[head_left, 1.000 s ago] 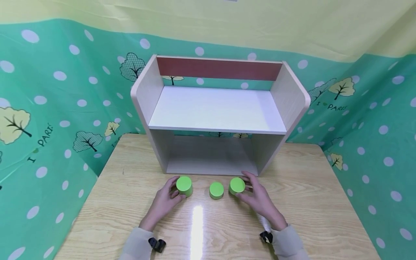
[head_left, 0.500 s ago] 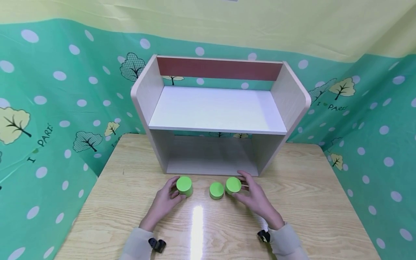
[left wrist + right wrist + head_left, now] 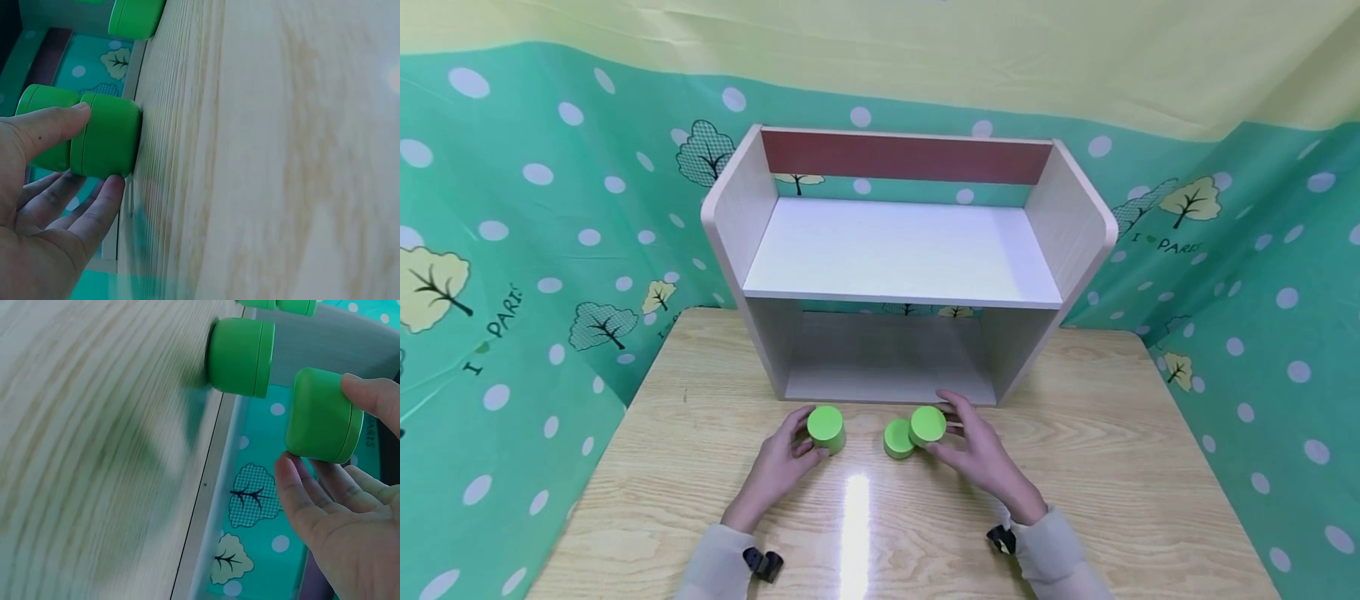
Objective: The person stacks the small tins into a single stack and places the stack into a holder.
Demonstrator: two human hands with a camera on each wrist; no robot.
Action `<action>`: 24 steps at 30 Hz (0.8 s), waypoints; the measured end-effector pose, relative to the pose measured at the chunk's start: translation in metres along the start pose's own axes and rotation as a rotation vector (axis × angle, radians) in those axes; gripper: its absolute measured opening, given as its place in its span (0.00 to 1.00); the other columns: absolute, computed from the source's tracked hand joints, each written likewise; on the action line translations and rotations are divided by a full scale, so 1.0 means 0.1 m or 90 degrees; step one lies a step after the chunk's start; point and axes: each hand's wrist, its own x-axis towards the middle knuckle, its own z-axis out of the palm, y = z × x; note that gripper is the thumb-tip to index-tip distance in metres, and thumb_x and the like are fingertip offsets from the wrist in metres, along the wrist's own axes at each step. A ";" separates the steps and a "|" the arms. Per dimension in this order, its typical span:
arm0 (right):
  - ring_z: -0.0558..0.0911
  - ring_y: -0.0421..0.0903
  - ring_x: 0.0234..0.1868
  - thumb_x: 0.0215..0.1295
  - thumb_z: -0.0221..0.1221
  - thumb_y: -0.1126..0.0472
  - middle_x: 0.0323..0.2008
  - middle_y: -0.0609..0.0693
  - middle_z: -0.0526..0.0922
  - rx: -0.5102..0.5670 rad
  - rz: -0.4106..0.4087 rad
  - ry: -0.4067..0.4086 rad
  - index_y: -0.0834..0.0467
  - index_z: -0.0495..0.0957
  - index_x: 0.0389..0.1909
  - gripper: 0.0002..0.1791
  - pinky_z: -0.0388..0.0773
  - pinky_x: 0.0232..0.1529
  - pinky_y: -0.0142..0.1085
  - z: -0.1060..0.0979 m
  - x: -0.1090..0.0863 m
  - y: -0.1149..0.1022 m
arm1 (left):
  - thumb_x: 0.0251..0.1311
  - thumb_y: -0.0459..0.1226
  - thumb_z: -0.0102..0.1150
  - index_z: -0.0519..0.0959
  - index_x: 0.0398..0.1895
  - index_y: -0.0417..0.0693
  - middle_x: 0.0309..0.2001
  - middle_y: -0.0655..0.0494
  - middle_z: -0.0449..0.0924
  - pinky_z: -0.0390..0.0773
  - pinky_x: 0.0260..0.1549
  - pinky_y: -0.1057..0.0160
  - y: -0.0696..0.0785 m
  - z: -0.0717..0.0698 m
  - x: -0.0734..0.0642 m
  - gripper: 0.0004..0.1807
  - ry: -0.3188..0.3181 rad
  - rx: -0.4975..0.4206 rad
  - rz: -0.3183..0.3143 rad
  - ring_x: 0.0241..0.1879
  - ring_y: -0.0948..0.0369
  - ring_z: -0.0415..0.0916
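Observation:
A stack of two small green lidded jars stands at the left of the table; in the left wrist view the lower jar [image 3: 107, 134] touches the tabletop and the upper jar [image 3: 40, 97] sits on it. My left hand [image 3: 779, 468] grips this stack, thumb on one side and fingers on the other. Another green jar [image 3: 897, 440] stands alone in the middle. My right hand [image 3: 981, 457] pinches a similar green jar [image 3: 928, 425] between thumb and fingers. In the right wrist view this held jar [image 3: 322, 415] is raised off the table, higher than the middle jar [image 3: 240, 356] and apart from it.
A pale two-level shelf unit [image 3: 902, 254] with a reddish back strip stands right behind the jars. The wooden table [image 3: 700, 467] extends to both sides and toward me. A green dotted curtain [image 3: 542, 250] surrounds the table at the back and sides.
My right hand has carried its jar leftward, from right of the middle jar to where it partly overlaps it in the head view. My left hand and the stack have stayed put.

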 end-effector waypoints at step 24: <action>0.78 0.51 0.58 0.58 0.72 0.67 0.63 0.54 0.75 -0.008 -0.031 -0.035 0.59 0.59 0.74 0.45 0.80 0.59 0.42 0.14 0.19 -0.21 | 0.53 0.26 0.72 0.65 0.71 0.39 0.66 0.39 0.71 0.78 0.58 0.55 0.00 0.00 0.00 0.41 0.003 -0.005 -0.001 0.64 0.44 0.71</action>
